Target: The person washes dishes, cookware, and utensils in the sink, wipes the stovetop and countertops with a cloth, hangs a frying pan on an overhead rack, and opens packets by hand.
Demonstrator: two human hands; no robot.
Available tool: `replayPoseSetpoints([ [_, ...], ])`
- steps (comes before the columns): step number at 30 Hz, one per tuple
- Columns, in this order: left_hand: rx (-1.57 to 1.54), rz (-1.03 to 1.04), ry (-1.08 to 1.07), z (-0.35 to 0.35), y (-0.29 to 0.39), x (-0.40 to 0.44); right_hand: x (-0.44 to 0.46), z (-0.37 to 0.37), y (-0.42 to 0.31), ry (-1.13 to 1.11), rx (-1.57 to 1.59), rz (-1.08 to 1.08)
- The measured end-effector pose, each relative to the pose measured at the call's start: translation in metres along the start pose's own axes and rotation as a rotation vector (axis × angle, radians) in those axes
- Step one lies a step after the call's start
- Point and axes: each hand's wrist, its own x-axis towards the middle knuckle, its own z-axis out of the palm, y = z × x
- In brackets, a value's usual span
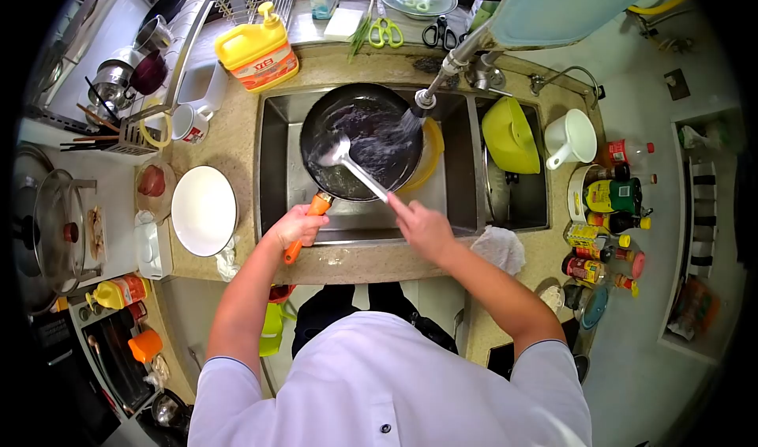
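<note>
My left hand (298,227) is wrapped round the orange handle (318,204) of a black frying pan (320,115). The pan sits over the left basin of the steel sink (355,230). My right hand (422,227) grips a metal ladle (335,152) by its pale handle, and the bowl of the ladle is inside the pan. Water streams from the faucet (425,99) into the right side of the pan, where the surface is churned. Partly hidden under the pan is a yellow basin (430,155).
Left of the sink are a white bowl (204,210), a mug (188,123) and a yellow detergent jug (259,56). A green basin (509,135) sits over the right sink compartment. Beyond it stand a white pot (572,137) and several bottles. A white cloth (500,248) lies by the front edge.
</note>
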Motion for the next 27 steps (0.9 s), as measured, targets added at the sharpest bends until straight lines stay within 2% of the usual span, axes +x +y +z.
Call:
replayPoseSetpoints([
  [1, -0.028, -0.008, -0.009, -0.001, 0.001, 0.0, -0.006, 0.0, 0.001, 0.004, -0.006, 0.006],
  [3, -0.021, -0.004, -0.013, -0.004, 0.001, -0.002, -0.013, -0.004, 0.004, 0.215, 0.437, -0.026],
  [4, -0.013, -0.003, -0.018, -0.005, 0.002, -0.004, -0.01, -0.002, 0.019, 0.206, 0.669, 0.271],
  [6, 0.004, 0.0, 0.01, -0.003, 0.005, -0.008, 0.022, 0.018, 0.084, 0.304, 0.557, 0.719],
  [8, 0.011, -0.015, 0.011, 0.001, 0.007, -0.013, 0.05, 0.105, 0.178, 0.283, 0.24, 0.903],
  [9, -0.003, -0.028, 0.016, 0.005, 0.009, -0.017, 0.061, 0.101, 0.183, 0.291, 0.247, 0.892],
  [11, -0.014, -0.065, 0.035, 0.01, 0.012, -0.021, 0.076, 0.109, 0.192, 0.128, 0.99, 1.174],
  [12, -0.019, -0.07, 0.037, 0.011, 0.013, -0.023, 0.078, 0.12, 0.195, 0.13, 1.176, 0.996],
  [15, -0.026, -0.082, 0.03, 0.012, 0.017, -0.026, 0.077, 0.144, 0.187, 0.185, 1.051, 0.984],
  [19, -0.011, -0.07, -0.001, 0.016, 0.02, -0.029, 0.069, 0.173, 0.169, 0.245, 1.101, 0.95],
  [22, -0.008, -0.082, 0.009, 0.022, 0.027, -0.03, 0.068, 0.182, 0.14, 0.194, 1.262, 0.961],
  [24, 0.001, -0.077, 0.02, 0.026, 0.03, -0.028, 0.067, 0.178, 0.11, 0.195, 1.156, 0.72],
  [25, 0.01, -0.075, 0.03, 0.028, 0.031, -0.027, 0.069, 0.175, 0.099, 0.192, 1.158, 0.717],
  [27, 0.0, -0.088, 0.019, 0.031, 0.034, -0.026, 0.072, 0.177, 0.084, -0.01, 1.166, 0.714],
])
